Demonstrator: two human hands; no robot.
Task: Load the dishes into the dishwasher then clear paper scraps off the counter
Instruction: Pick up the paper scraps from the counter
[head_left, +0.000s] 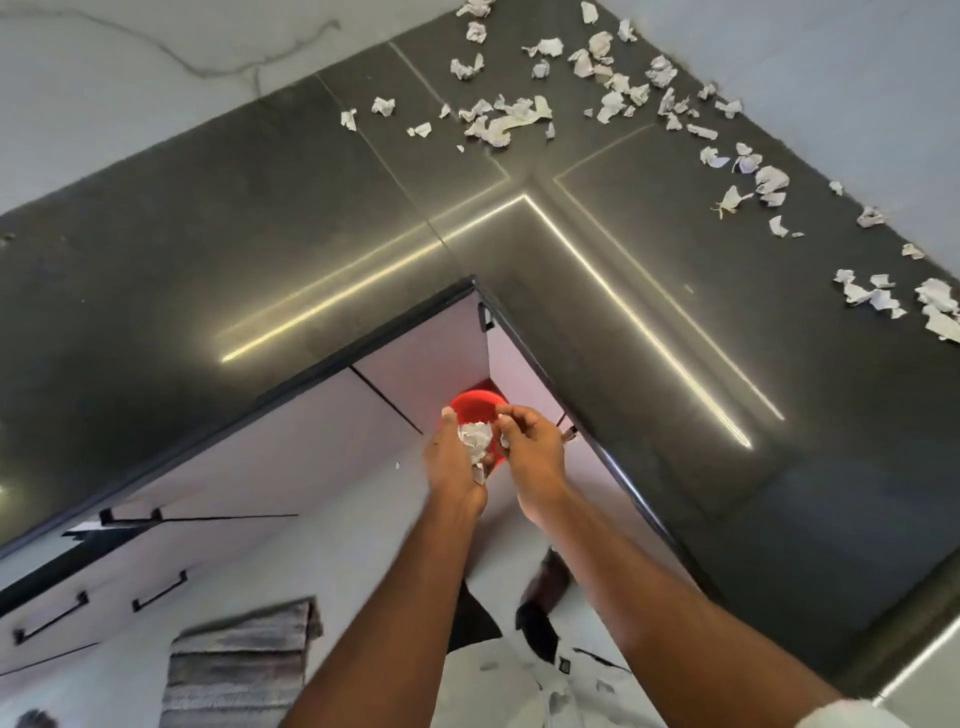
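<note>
Left hand (453, 457): fingers curled round wad of crumpled paper (475, 440), above red bin (474, 406) in cabinet corner; right hand (530, 449): pinching small scrap beside wad; dark counter (322, 218): paper scraps (511, 117) strewn along far and right edges

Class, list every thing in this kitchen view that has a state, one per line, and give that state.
Left hand: holds a wad of crumpled paper over the red bin.
Right hand: pinches a small paper scrap.
Red bin: open, on the floor in the cabinet corner.
Paper scraps: scattered along the back of the counter.
Dark counter: near part bare.
Drawers: closed.
</note>
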